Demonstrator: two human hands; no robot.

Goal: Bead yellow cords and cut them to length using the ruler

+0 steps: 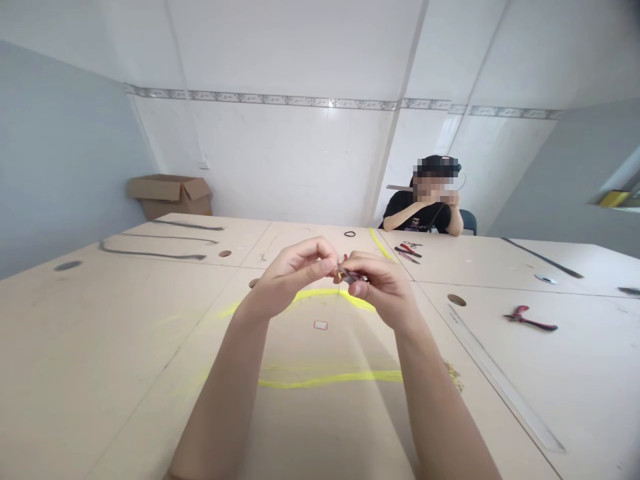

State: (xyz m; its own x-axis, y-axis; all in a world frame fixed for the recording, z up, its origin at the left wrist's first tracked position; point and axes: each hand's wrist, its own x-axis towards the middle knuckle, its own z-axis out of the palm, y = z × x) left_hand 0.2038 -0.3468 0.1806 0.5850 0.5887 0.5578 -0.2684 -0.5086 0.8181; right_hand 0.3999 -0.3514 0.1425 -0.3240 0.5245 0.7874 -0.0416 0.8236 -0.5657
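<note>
My left hand (305,277) is closed in a pinch at its fingertips, on the upper end of a thin yellow strand (339,285) that hangs down. Beside it, my right hand (383,283) is wrapped round small pliers (353,274), whose metal part points toward the left fingertips. Fingers hide most of the pliers. Just where the jaws meet the strand is too small to tell. On the table below, a bundle of yellow strands (320,293) curves behind the hands. Nearer to me, a second stretch of yellow strands (330,381) passes behind my right forearm.
Red-handled pliers (530,320) and a clear ruler (505,377) lie at right. More pliers (409,251) lie near a person (425,207) seated across the table. Dark cords (155,253) lie at left; a cardboard box (170,195) stands beyond. The table has round holes (457,300).
</note>
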